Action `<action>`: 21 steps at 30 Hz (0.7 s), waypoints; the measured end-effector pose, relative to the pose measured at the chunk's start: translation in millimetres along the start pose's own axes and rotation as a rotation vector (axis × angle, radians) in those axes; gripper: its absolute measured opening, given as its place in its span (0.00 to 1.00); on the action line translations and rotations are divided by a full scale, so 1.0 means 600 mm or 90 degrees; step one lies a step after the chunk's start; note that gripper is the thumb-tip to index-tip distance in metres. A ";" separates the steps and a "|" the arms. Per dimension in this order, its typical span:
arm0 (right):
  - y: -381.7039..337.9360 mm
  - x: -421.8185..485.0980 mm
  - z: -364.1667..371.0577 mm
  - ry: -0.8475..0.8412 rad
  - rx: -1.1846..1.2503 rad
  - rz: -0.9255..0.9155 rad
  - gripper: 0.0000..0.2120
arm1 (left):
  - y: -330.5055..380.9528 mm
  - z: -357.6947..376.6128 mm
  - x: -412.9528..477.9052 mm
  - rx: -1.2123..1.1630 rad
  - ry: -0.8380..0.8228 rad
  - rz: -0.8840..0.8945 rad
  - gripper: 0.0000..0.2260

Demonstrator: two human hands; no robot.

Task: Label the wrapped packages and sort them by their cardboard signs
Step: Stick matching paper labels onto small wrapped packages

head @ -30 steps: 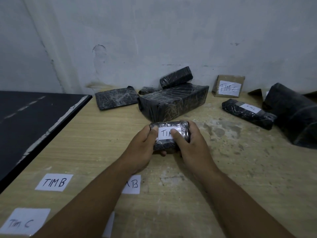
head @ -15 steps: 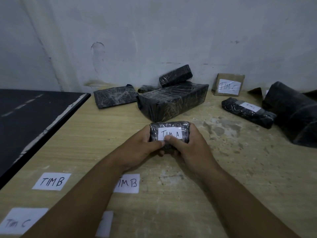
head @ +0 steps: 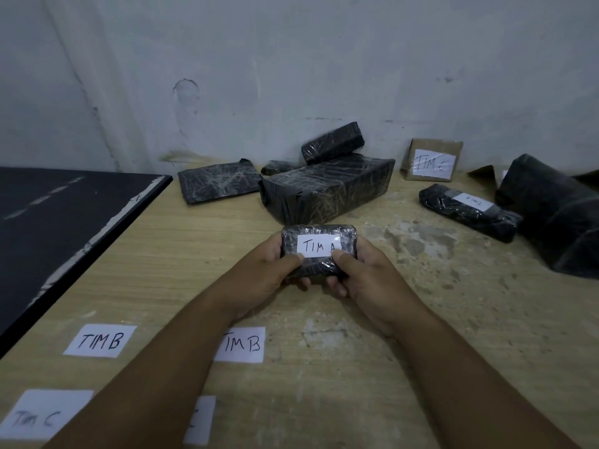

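While thumbs press its label, left hand and right hand grip the small package.

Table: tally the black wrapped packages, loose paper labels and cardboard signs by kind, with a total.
Black wrapped packages: 7, counting the big one at far right
Loose paper labels: 4
Cardboard signs: 1
Total: 12

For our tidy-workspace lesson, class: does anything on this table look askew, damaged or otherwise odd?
One small package lies tilted, propped on the big package by the wall rather than flat. The table is worn into pale patches near the middle, and the black board has a chipped white edge.
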State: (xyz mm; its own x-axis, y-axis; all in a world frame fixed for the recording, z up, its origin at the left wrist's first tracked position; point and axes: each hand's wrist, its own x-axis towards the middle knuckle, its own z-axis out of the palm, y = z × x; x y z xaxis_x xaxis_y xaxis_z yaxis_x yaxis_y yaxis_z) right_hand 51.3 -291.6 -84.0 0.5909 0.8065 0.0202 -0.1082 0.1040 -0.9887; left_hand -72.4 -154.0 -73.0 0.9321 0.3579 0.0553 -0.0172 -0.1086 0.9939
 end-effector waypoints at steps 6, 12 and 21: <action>-0.005 -0.004 0.003 0.098 -0.019 0.005 0.15 | 0.002 -0.002 -0.003 0.029 -0.016 0.006 0.14; -0.002 -0.005 0.017 0.220 -0.156 -0.064 0.11 | 0.004 0.017 -0.007 0.004 0.003 -0.005 0.13; -0.003 -0.006 0.024 0.258 -0.195 -0.064 0.20 | -0.008 0.046 0.006 0.105 0.267 0.016 0.13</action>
State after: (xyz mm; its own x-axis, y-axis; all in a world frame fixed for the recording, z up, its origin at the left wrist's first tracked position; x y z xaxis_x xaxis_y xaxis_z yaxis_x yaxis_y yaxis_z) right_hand 37.8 -286.4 -80.3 0.8550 0.5051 0.1178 0.1681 -0.0551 -0.9842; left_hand -58.8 -177.9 -80.0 0.7045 0.6943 0.1473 0.0508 -0.2564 0.9652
